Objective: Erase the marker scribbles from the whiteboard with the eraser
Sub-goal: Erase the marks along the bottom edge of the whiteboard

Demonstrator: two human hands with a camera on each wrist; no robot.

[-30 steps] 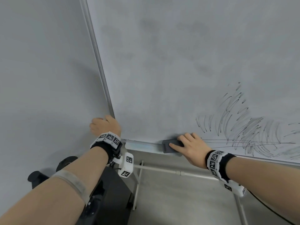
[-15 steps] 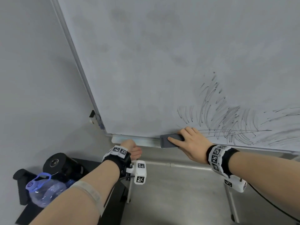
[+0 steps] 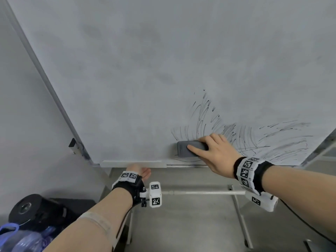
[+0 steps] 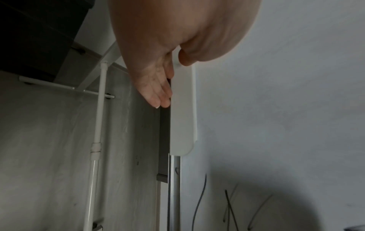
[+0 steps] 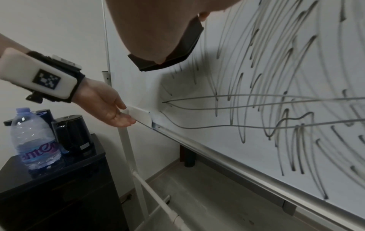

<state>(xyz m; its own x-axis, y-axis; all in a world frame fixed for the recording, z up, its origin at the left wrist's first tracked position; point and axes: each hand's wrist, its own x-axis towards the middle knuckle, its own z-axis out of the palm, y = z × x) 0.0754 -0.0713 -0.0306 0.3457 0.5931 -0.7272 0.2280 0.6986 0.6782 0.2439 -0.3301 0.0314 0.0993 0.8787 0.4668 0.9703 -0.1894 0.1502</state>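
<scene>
Right hand [image 3: 216,153] grips the dark grey rectangular eraser [image 3: 190,149], held flat against the white whiteboard [image 3: 145,70], just above the board's bottom rail, at the left edge of the black marker scribbles [image 3: 254,135]. Left hand [image 3: 139,171] has fingers straight, holding nothing, touching the white plastic tray [image 3: 131,163] on that rail, left of the eraser.

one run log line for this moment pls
right hand: holds dark grey rectangular eraser on whiteboard | left hand: touches white tray | black marker scribbles: mostly unerased
</scene>
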